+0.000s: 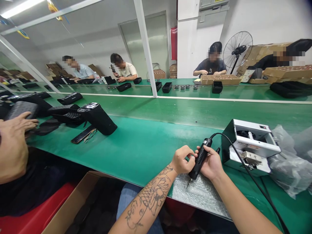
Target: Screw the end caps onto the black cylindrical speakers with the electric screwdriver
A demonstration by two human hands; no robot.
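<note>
Panel (19, 109) with a dark gridded face is located far left of the electric screwdriver (200, 159), in contact with a co-worker (12, 152). Open carton (67, 198) stands below the tabletop (141, 143), left of the electric screwdriver; its dark contents are too shaded to identify. Beyond and left of the electric screwdriver, a second co-worker (83, 71) wears a light blue shirt. Flat dark object (84, 134) lies left of the electric screwdriver, beside a tilted black case (100, 119). Left hand (182, 159) is immediately left of the electric screwdriver: fingers curled inward against the tool's side; whether they pinch anything cannot be determined. Electric screwdriver is above the near edge of the tabletop, inclined, bit directed downward; contact between bit and surface cannot be confirmed. Translucent sheet (202, 195) lies beneath it. Right hand (212, 162) supports the electric screwdriver from its right side, fingers wrapped around the body, thumb near the upper end. Black cable (235, 148) leaves the top of the electric screwdriver and arcs rightward. Black-and-white machine (253, 143) stands right of the electric screwdriver. Clear plastic bags (290, 169) are farthest right of the electric screwdriver, next to the machine.
</note>
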